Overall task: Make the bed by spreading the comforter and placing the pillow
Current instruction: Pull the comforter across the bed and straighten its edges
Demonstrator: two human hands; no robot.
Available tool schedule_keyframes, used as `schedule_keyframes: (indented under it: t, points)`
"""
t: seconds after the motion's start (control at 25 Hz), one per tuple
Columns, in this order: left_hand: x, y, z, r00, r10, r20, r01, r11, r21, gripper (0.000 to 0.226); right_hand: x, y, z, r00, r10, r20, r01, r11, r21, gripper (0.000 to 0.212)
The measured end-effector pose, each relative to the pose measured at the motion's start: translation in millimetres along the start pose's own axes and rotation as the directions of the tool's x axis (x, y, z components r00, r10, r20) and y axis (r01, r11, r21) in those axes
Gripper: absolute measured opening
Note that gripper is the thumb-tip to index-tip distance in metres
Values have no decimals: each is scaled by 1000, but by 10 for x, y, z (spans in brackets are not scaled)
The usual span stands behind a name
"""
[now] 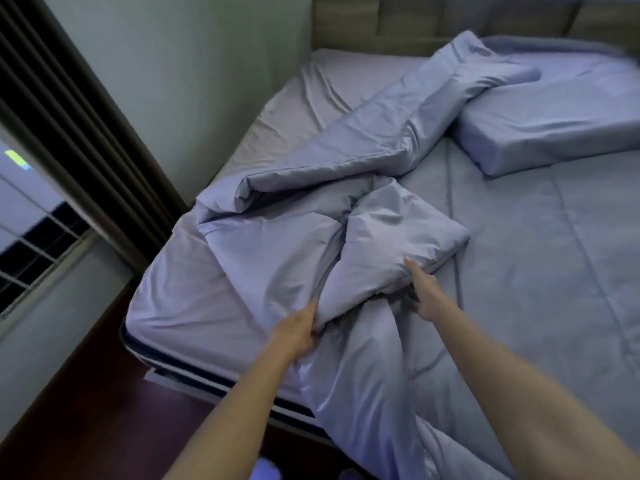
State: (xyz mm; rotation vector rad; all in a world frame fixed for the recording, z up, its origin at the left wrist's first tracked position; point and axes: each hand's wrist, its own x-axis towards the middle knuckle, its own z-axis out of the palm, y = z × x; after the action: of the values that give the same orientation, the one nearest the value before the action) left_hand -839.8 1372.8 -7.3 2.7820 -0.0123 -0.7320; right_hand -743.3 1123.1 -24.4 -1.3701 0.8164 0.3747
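Now comforter (381, 244) against right hand (424, 296).

A dark curtain (69, 109) hangs beside the window (27, 216), above reddish-brown floor (104, 410).

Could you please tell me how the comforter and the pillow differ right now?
The comforter is bunched and folded; the pillow lies flat and smooth. The comforter is gripped by the left hand and right hand; the pillow is untouched by either. Both are the same pale blue-grey colour.
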Motion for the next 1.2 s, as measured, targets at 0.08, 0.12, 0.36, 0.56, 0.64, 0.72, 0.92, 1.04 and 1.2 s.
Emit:
schedule_keyframes:
  t: [0.08,0.12,0.36,0.56,0.64,0.72,0.92,1.04,1.2]
  points:
    - [90,-136,-54,973,160,167,-158,987,-27,45,49,52,173,998,-15,-55,25,983,182,86]
    - [125,-239,-112,935,219,280,-211,976,-61,33,11,66,274,997,-36,-67,53,960,274,71]
    - [504,-924,-1000,842,231,488,-116,960,-254,57,-643,172,919,980,-186,66,142,896,420,50]
    - [776,-513,-1611,966,256,-26,-228,803,-551,81,-1301,662,1349,958,-218,186,159,944,288,42]
    - [660,-98,-1563,922,386,-22,-329,752,-572,96,-1441,814,1516,947,-235,218,202,965,165,41]
    - [558,214,-1354,889,458,33,-410,825,-389,111,-1530,915,1645,944,-221,247,220,975,30,40]
    - [494,-136,-763,934,356,34,-356,917,180,97,-1659,1335,1571,895,-171,412,335,868,-366,61]
    - [346,-822,-948,931,286,-227,-267,957,110,73,-1656,1710,1230,940,-221,258,320,831,-455,60]
    - [-99,-2034,-1197,904,-23,-427,-9,997,-72,69,-1680,1903,826,979,-197,-48,129,788,-601,66]
